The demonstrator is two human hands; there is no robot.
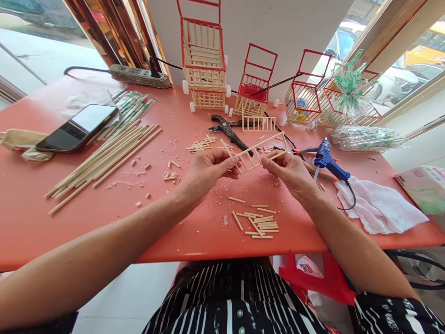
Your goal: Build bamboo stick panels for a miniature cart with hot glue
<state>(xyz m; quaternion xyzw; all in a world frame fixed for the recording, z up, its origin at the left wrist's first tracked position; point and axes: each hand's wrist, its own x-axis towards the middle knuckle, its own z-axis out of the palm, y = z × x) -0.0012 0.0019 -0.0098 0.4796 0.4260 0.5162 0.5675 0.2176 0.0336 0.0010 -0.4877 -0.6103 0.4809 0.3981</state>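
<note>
In the head view I have the frame (257,155) up above the desk (205,243), slanting with its right end higher, between my two hands. My first worry is the joints: the sticks look thin, so I judge that squeezing too hard, or twisting one end against the other, could pop a rung loose or skew it. A loose grip could also drop it onto the pliers (231,132) just behind, or the cut sticks (266,225) on the near side. The glue gun (325,155) rests near my right hand (283,169), so a careless sweep might knock it. As for pose, my forearms come in from both lower corners and converge; the left hand (216,164) pinches the left end, thumb uppermost, while the right hand pinches toward the other end, fingers curled beneath.
</note>
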